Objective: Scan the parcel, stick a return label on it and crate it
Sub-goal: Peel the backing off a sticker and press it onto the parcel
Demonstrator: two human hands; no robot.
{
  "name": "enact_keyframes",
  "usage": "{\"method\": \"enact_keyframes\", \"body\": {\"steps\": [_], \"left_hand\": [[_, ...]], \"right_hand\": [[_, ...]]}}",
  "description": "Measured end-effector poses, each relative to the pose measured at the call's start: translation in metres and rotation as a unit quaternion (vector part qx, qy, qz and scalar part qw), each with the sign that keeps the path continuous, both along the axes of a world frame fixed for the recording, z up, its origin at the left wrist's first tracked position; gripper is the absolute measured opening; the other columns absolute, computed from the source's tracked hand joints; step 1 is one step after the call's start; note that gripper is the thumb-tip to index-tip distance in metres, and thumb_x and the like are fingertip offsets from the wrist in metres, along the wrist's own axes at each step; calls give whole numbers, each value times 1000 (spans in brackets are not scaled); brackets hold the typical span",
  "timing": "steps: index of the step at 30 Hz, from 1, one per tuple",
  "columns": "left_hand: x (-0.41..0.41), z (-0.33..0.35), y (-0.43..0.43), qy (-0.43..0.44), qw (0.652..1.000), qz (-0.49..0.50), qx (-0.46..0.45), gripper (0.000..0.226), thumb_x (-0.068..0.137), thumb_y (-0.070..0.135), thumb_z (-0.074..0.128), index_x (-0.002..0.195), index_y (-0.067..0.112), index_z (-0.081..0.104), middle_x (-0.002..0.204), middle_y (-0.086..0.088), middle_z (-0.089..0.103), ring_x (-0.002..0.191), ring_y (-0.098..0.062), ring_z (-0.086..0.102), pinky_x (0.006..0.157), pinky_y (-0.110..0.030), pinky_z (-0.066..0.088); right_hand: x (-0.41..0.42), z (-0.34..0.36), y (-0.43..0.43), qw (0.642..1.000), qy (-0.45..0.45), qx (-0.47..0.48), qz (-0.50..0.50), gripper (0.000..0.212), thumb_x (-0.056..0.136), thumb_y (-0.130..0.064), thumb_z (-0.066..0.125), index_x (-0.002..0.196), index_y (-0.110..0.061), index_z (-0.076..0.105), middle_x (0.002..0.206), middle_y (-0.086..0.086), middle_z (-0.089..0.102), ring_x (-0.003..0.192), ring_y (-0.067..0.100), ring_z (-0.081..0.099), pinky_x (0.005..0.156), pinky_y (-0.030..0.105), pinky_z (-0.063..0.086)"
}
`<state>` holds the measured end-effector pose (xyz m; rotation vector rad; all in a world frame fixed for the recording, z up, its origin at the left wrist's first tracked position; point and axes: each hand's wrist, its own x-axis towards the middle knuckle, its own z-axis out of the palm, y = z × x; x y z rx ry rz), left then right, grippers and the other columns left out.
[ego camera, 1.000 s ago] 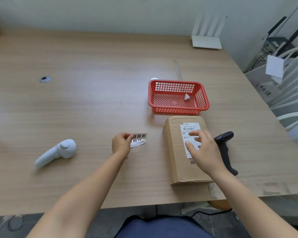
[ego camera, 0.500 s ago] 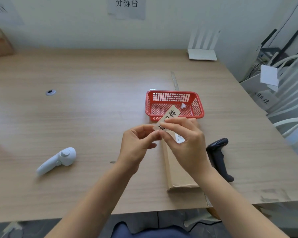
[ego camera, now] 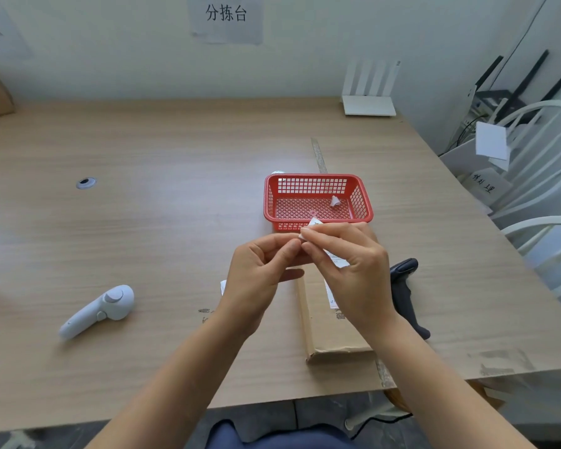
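Observation:
A brown cardboard parcel (ego camera: 324,325) lies flat on the wooden table (ego camera: 162,228), its white shipping label mostly hidden behind my right hand. Both hands are raised above the parcel's far end. My left hand (ego camera: 259,273) and my right hand (ego camera: 350,264) pinch a small white return label (ego camera: 313,224) between their fingertips; only its top corner shows. The red mesh crate (ego camera: 363,202) stands just beyond the hands, with a small white paper scrap (ego camera: 335,201) inside. A black handheld scanner (ego camera: 405,293) lies to the right of the parcel.
A white controller-shaped handle (ego camera: 98,311) lies at the left. More white labels (ego camera: 223,286) peek out under my left wrist. A white router (ego camera: 369,92) stands at the back edge. White chairs (ego camera: 544,176) crowd the table's right side. A cable hole (ego camera: 86,182) sits far left.
My left hand lifted the label off the table and my right hand left the parcel; both met above it. Since half a second ago the label has been turned so less of it shows.

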<state>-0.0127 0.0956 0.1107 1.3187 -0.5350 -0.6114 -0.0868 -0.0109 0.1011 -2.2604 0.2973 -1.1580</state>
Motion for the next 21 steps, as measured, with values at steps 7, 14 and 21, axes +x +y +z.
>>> {"method": "enact_keyframes", "body": {"steps": [7,14,21], "left_hand": [[-2,3,-3,22,1000,7,3,18,86,12,56,78,21,69,60,10,73,64,-4,71,56,-14,55],[-5,3,-7,15,1000,23,-3,17,86,12,57,79,20,70,62,10,74,62,-5,69,54,-15,54],[-4,3,-8,32,999,23,-7,16,85,11,57,79,17,71,67,6,75,67,-10,71,59,-19,58]], "right_hand": [[-4,-1,-2,999,3,-42,-7,22,81,-22,62,98,-13,73,90,4,72,82,24,61,73,28,50],[-7,-1,-2,999,9,-41,3,25,82,-22,61,103,-14,70,88,7,68,80,23,60,65,33,55],[-9,1,0,999,3,-51,2,25,83,-20,59,104,-12,70,88,8,68,79,24,60,61,35,54]]}}
